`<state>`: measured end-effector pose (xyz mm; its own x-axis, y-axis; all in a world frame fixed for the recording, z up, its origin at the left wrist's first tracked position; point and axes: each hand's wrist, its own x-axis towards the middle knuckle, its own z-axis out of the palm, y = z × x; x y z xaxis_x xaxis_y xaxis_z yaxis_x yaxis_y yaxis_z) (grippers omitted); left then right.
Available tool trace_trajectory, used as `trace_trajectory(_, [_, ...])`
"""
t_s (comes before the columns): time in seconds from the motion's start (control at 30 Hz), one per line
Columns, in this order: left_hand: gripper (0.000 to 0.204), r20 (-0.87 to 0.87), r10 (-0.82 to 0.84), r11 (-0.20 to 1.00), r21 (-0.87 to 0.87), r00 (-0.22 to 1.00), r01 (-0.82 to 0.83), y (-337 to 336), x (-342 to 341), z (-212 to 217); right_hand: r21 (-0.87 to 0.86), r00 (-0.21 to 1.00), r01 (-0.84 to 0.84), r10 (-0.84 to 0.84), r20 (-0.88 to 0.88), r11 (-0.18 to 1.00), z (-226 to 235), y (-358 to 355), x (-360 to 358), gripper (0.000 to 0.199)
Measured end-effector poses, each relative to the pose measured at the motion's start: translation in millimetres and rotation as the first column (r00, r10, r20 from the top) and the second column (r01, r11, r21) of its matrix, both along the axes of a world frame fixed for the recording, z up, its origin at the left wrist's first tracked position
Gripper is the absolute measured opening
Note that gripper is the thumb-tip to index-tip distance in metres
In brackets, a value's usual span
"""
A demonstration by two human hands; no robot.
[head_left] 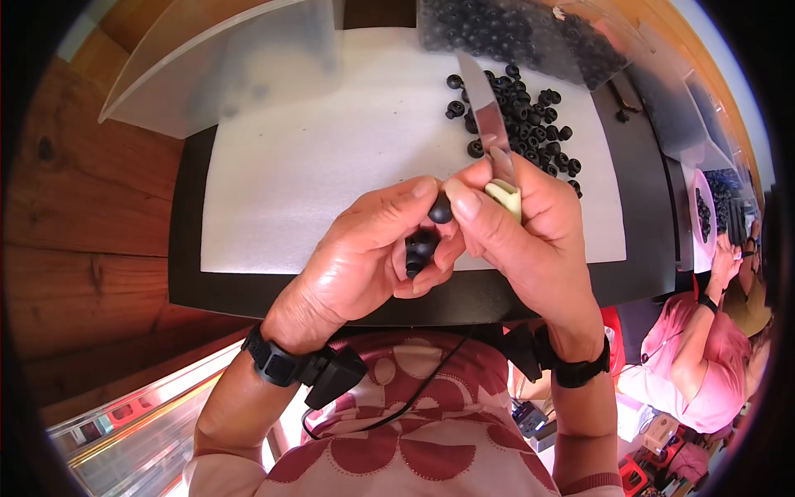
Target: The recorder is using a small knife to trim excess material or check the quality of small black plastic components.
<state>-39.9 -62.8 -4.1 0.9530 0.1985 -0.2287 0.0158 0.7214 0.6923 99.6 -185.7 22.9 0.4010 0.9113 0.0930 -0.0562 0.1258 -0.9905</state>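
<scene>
Over the front of a white mat (281, 190), my two hands meet at the fingertips. My left hand (364, 240) is curled around a few small round black parts (421, 244). One black ball-shaped part (440, 209) is pinched at the fingertips, between both thumbs. My right hand (534, 228) is closed on a knife (487, 112), its blade pointing up and away and its pale yellow-green handle (503, 197) tucked under the fingers. Just beyond the knife, a loose pile of black knob-like parts (530, 120) lies on the mat.
A clear bin full of black parts (497, 33) stands at the far right; a translucent bin (199, 70) is at the far left. The dark table edge (414, 311) runs before me. To the right, a person in pink (696, 356) works by a pink tray (702, 219).
</scene>
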Motion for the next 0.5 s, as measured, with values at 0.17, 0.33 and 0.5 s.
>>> trace_trajectory(0.17, [0.04, 0.048, -0.016, 0.999, 0.04, 0.999, 0.014, 2.5, 5.9, -1.2, -0.023, 0.998, 0.006, -0.007, -0.059, 1.0, 2.3, -0.4, 4.3, 0.017])
trace_trajectory(0.33, [0.037, 0.05, 0.044, 0.998, 0.035, 0.998, -0.046, 10.2, 9.9, -2.3, -0.007, 0.954, 0.117, -0.11, 0.28, 0.993, -5.9, -12.8, 2.4, 0.021])
trace_trajectory(0.5, [0.036, -0.007, 0.18, 0.98, 0.084, 0.984, -0.178, 9.4, 11.9, -10.5, -0.18, 0.889, 0.12, -0.025, 0.457, 0.976, -6.8, -31.0, -5.3, 0.021])
